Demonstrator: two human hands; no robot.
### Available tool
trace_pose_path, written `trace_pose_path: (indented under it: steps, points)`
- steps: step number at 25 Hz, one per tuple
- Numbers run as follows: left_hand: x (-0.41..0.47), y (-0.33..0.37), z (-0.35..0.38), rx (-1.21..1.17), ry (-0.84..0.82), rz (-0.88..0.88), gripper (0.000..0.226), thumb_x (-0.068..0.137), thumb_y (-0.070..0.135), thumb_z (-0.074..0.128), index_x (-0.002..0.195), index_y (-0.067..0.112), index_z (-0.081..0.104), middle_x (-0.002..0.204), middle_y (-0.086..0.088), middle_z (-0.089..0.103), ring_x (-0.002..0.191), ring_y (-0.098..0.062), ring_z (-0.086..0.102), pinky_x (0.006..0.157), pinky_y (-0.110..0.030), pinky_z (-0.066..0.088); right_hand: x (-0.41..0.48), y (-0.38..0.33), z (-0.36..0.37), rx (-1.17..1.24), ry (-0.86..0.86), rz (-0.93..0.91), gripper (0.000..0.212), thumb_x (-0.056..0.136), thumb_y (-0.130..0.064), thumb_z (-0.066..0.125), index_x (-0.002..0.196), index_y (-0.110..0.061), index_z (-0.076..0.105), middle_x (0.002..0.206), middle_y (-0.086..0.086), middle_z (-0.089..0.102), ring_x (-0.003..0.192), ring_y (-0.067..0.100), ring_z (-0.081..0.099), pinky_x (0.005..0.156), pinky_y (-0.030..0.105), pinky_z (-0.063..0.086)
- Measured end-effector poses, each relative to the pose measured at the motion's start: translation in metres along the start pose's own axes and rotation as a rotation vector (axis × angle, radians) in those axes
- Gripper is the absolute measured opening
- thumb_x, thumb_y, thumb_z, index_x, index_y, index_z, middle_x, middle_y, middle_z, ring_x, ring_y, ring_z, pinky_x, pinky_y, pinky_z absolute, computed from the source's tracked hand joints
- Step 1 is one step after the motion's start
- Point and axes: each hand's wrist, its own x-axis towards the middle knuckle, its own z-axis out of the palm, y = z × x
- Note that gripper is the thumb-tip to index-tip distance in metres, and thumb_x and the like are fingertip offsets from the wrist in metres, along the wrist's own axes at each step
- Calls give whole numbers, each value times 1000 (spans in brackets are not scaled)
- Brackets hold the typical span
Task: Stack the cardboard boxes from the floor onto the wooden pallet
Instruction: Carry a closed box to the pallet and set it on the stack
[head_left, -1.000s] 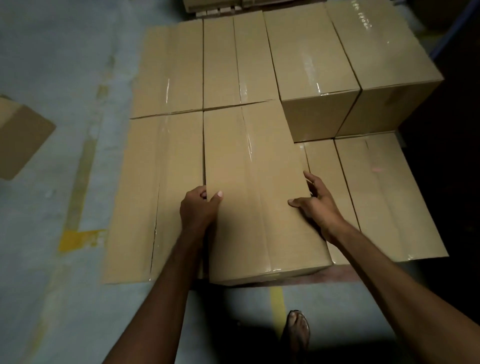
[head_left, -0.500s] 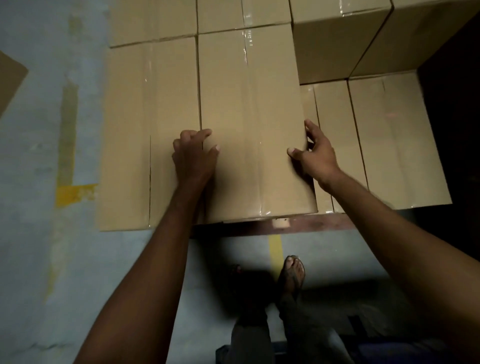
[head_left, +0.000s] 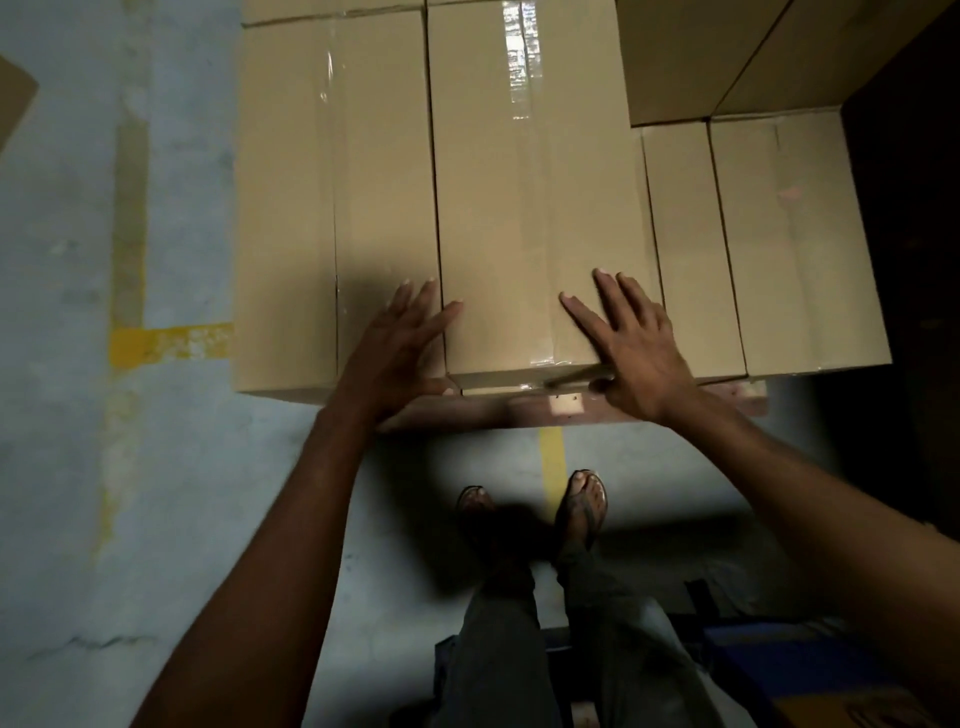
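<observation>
Now 2 flat hands (head_left: 400, 348) (head_left: 636, 345) touch cardboard boxes (head_left: 535, 208).

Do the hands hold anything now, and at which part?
Nothing is gripped: left hand and right hand, fingers straight, are at the box's near end.

Matt brown cardboard boxes (head_left: 530, 218), glossy clear tape (head_left: 521, 57), reddish pallet (head_left: 519, 408) probably wood, worn concrete floor (head_left: 67, 467)

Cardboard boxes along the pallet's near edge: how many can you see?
4. The far-left box, the taped box beside it, a narrow partly covered box, and the rightmost box. More may be hidden beneath the left two.
</observation>
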Motion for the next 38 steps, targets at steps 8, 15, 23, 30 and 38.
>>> trace_pose_path:
  steps: [8, 15, 23, 30, 38]
  points:
    - [-4, 21, 13, -15, 190, 12, 102, 70, 37, 91, 157, 24, 40, 166, -4, 33, 155, -33, 23, 116, -49, 31, -2, 18, -5, 65, 116, -24, 108, 73, -8, 84, 161, -36, 28, 171, 3, 11, 156, 33, 7, 120, 50, 30]
    - [-8, 21, 19, -104, 206, -21, 103, 65, 31, 94, 155, 19, 44, 164, -5, 36, 155, -34, 22, 119, -51, 31, -4, 18, -12, 164, 85, -51, 94, 74, -10, 84, 155, -36, 43, 170, -2, 16, 156, 28, 8, 110, 50, 43]
    - [-5, 24, 17, -122, 255, -43, 109, 59, 25, 99, 153, 13, 46, 163, -12, 37, 151, -37, 31, 115, -45, 33, 32, 16, -28, 470, 154, 254, 87, 88, -66, 64, 160, -32, 27, 170, 4, 9, 153, 33, 9, 119, 55, 27]
    - [-7, 14, 20, -67, 278, -22, 111, 55, 37, 98, 151, 9, 49, 159, -13, 42, 149, -31, 35, 120, -38, 30, 46, 4, -12, 429, 180, 428, 93, 89, -79, 49, 163, -42, 6, 168, 18, 16, 151, 39, 26, 113, 52, 37]
    - [-12, 19, 20, -155, 239, -39, 108, 60, 31, 98, 153, 10, 46, 162, -11, 37, 152, -30, 30, 121, -40, 29, 42, 6, -9, 374, 118, 391, 91, 94, -77, 43, 164, -38, 1, 167, 21, 8, 150, 41, 20, 118, 52, 30]
